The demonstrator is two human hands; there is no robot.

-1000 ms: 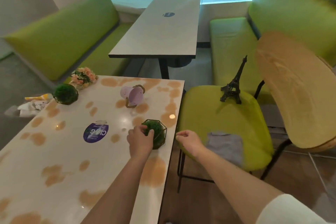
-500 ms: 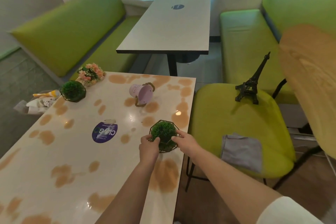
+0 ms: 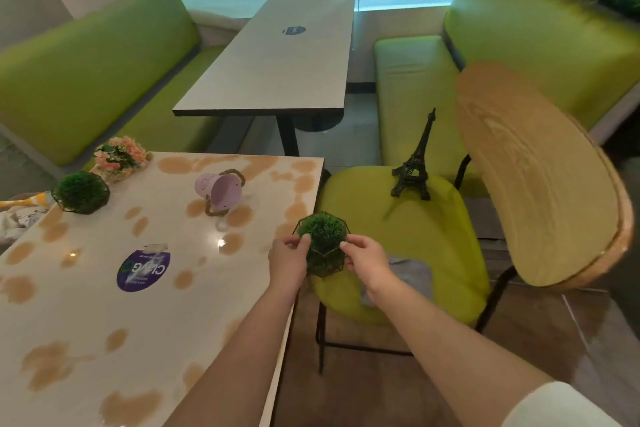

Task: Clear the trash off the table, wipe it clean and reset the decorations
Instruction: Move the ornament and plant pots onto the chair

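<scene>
Both hands now have the moss ball in its black wire geometric frame [image 3: 323, 246]. A second ago only the left hand [image 3: 289, 262] was on it while it sat near the bench's right edge, and the right hand [image 3: 365, 262] hovered off the edge, holding nothing. Half a second ago the right hand joined. Now the left hand's fingers curl round the frame's left side and the right hand's fingertips pinch its right side. The ornament appears lifted and sits across the bench [image 3: 104, 305] edge, partly over the yellow-green chair seat [image 3: 415, 236] at about 3 o'clock from the bench centre.

My reading is that the decorations are being moved off so the stained surface can be wiped. The black Eiffel Tower model [image 3: 414, 170] already stands on the chair seat at 1 o'clock from the held ornament, and a grey cloth [image 3: 412, 274] lies on the seat just beside the right hand, partly hidden by it.

Much remains. A tipped pink bucket with rope handle [image 3: 220, 194] lies at 12 o'clock on the bench, a second moss ball [image 3: 81, 192] sits at 10 o'clock by the left edge, and a small pink flower arrangement [image 3: 119, 158] stands just beyond it at the far left corner. Brown blotches cover the top around a purple round sticker [image 3: 143, 269]. Wiping has not visibly begun.
</scene>
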